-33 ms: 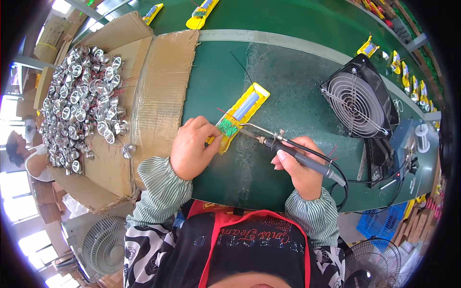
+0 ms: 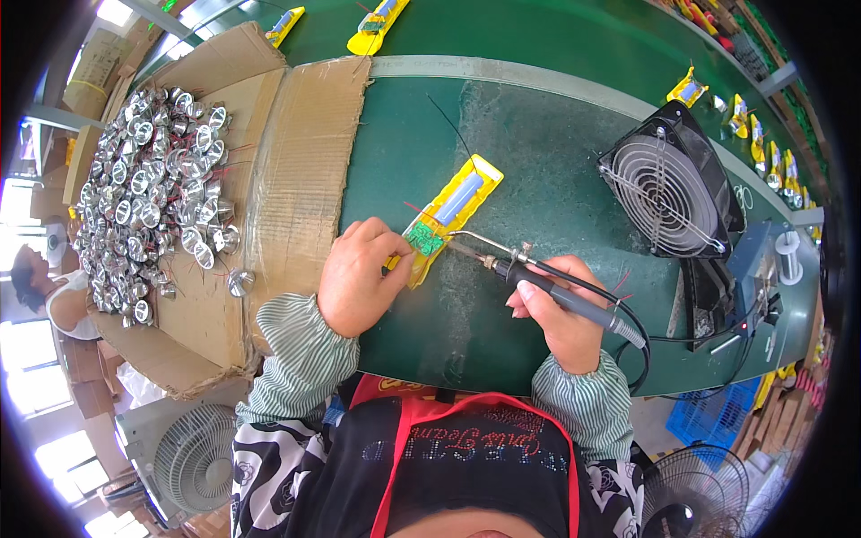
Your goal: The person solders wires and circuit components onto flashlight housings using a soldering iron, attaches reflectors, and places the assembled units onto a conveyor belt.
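Observation:
In front of me, a yellow plastic housing lies tilted on the green bench. Inside it are a blue-lilac cylindrical battery cell and a small green circuit board. A thin red wire and a dark wire stick out from it. My left hand is closed at the lower left edge of the housing, thumb and forefinger pinched beside the board; the fingertips are partly hidden. My right hand grips a soldering iron with a thin metal feed tube. Its tip reaches the board's right edge; actual contact cannot be made out.
A cardboard box full of shiny reflector cups stands at left. To the right are a black fan, a solder spool and the iron's black cable. More yellow housings sit on the far green surface.

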Demonstrator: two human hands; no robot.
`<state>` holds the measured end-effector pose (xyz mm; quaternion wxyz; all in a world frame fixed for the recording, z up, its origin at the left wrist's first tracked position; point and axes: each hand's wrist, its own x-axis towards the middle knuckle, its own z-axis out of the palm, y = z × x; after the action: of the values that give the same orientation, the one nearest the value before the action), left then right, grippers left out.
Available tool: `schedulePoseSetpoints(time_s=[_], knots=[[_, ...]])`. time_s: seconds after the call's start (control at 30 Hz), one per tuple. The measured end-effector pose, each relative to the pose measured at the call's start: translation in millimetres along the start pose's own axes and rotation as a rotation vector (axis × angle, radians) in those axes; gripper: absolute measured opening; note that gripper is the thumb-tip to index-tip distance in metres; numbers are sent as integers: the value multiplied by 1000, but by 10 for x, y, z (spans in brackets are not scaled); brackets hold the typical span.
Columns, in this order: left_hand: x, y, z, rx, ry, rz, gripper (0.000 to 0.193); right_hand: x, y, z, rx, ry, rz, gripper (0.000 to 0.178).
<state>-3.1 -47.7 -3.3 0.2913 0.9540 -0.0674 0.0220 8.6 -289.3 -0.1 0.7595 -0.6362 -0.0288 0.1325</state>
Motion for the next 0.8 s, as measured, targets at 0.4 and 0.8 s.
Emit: schedulePoseSetpoints(time_s=[0.4, 0.8], knots=[[16, -38, -193, -143, -18, 55, 10, -43, -29, -80, -17, 24, -23, 15], [789, 71, -268, 821, -368, 693, 56, -218, -112, -299, -55, 194, -23, 16]])
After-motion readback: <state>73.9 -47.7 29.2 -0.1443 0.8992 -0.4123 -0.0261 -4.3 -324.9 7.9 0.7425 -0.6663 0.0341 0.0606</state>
